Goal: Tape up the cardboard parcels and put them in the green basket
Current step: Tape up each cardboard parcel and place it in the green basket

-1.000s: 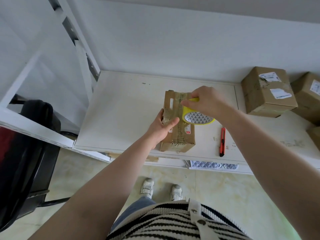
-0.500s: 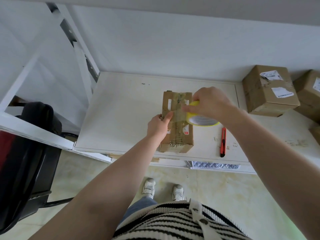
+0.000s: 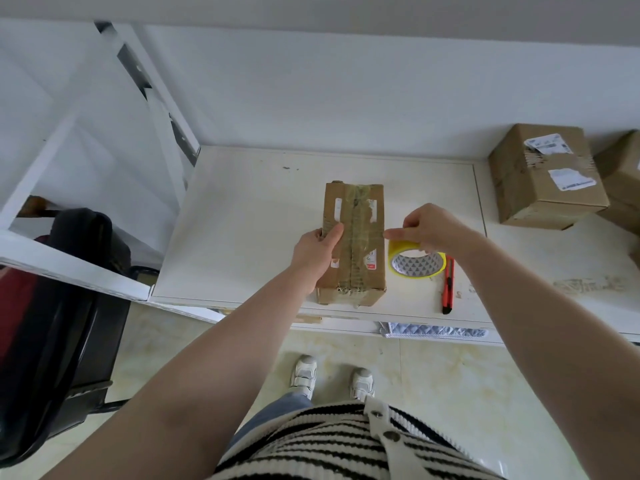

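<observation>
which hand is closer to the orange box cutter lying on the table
Right. The right hand holds the yellow tape roll just beside the orange box cutter; the left hand rests on the cardboard parcel, farther away.

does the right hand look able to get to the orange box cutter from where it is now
Probably yes. The orange box cutter lies uncovered on the white table, just right of the yellow tape roll. But the right hand grips that roll, so it would need to let go first.
</observation>
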